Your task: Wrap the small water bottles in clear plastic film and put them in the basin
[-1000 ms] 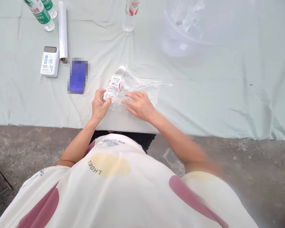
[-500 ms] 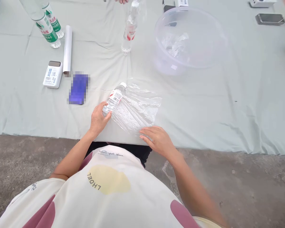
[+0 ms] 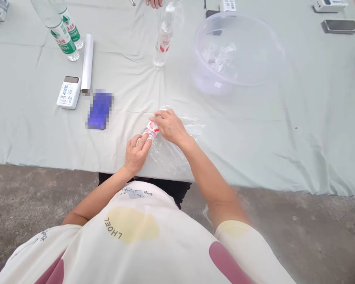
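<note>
A small clear water bottle point(image 3: 150, 129) with a red and white label lies on a sheet of clear plastic wrap point(image 3: 177, 148) near the table's front edge. My left hand point(image 3: 136, 154) presses its fingers on the bottle's lower end. My right hand point(image 3: 170, 126) lies curled over the bottle's upper part, and the cap is hidden beneath it. The wrap spreads out crinkled to the right of and below both hands.
A large clear plastic basin point(image 3: 238, 51) stands at the back right. An upright bottle point(image 3: 163, 39) and two green-labelled bottles point(image 3: 65, 33) stand behind. A white roll point(image 3: 87, 63), a white device point(image 3: 68, 92) and a blurred blue object point(image 3: 99, 110) lie to the left. Another person's fingers point(image 3: 154, 3) show at the top edge.
My right hand has moved from the wrap's front edge up onto the bottle. The bottle and my left hand have shifted right, onto the wrap.
</note>
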Tool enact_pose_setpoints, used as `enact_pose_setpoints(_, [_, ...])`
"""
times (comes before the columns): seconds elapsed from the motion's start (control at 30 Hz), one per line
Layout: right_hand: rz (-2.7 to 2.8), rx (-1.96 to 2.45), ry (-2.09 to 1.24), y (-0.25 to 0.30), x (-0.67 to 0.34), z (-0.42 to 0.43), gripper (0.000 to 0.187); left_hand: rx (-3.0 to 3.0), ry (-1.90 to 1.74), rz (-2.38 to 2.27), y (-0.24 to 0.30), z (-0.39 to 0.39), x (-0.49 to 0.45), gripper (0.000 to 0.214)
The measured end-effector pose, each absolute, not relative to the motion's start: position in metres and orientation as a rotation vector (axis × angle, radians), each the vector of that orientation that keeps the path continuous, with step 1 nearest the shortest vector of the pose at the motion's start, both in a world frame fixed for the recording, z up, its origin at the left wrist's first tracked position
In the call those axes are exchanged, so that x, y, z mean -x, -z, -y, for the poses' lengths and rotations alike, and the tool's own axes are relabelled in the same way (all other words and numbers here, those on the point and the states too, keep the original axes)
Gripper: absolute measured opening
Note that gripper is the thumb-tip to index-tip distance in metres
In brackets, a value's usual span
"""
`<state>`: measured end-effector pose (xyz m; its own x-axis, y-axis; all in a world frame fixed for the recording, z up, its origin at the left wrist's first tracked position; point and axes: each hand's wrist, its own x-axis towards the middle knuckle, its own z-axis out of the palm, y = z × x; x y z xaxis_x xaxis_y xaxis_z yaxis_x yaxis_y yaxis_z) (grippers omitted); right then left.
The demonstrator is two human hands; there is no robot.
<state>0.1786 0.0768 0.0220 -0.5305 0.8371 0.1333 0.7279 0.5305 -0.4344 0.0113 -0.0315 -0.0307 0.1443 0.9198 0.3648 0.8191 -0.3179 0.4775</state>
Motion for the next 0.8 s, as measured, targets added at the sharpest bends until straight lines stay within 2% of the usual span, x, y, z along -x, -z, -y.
enact_pose_setpoints(0.13, [2.275, 1.269, -0.559, -0.002, -0.204, -0.058, 0.038, -2.235, -0.905, -1.651, 0.033, 0.033, -0.014, 0.02])
enact_pose_setpoints(0.3, [2.078, 1.331, -0.736, 0.013, -0.231, -0.029, 0.041, -2.377, -0.877, -1.496, 0.03, 0.039, -0.018, 0.023])
enact_pose_setpoints(0.43, [1.814, 1.576, -0.581, 0.006, -0.257, -0.03, 0.03, -2.595, -0.762, -1.312, 0.029, 0.052, -0.032, 0.027])
enact_pose_setpoints(0.53, [1.675, 1.566, -0.428, -0.009, -0.265, -0.032, 0.029, -2.773, -0.546, -1.197, 0.024, 0.061, -0.044, 0.026])
enact_pose_setpoints(0.67, [1.954, 1.35, -0.347, -0.02, -0.233, -0.019, 0.026, -2.861, -0.313, -1.087, 0.016, 0.065, -0.053, 0.029])
enact_pose_setpoints(0.8, [2.284, 1.38, -0.221, -0.015, -0.189, -0.002, 0.021, -2.778, -0.323, -1.002, 0.015, 0.066, -0.056, 0.027])
